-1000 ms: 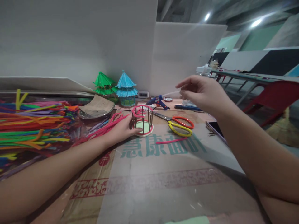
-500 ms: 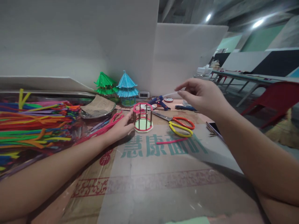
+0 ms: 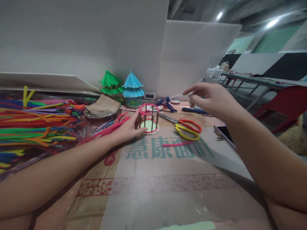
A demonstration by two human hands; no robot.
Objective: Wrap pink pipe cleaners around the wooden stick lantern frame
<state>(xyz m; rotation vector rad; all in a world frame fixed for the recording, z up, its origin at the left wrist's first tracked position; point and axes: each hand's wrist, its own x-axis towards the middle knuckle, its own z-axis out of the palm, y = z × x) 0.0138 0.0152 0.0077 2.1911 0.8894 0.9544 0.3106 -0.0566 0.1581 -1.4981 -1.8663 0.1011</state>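
Observation:
A small eight-sided pavilion frame [image 3: 149,131] stands upright, with a pale green base, brown posts and pink rings at top and bottom. At its left side is my left hand [image 3: 128,128], the thumb across the front of the base and the other fingers partly hidden behind the posts; it grips the frame. My right hand [image 3: 207,99] hovers above the table, index finger stretched out and thumb apart from it. That fingertip meets or nearly meets the end of a whitish glue stick [image 3: 176,95] jutting from the blue glue gun [image 3: 165,103].
Orange-and-yellow scissors [image 3: 188,129] and a pink pipe cleaner strip [image 3: 176,144] lie right of the frame. Green [image 3: 110,83] and blue [image 3: 133,86] model pavilions stand behind. Colourful pipe cleaners [image 3: 35,124] and a metal dish [image 3: 100,112] are left, a phone [image 3: 225,135] right.
My left thumb has moved over the front of the frame's base. My right index finger has straightened, and its thumb has drawn away from it. The view has shifted slightly.

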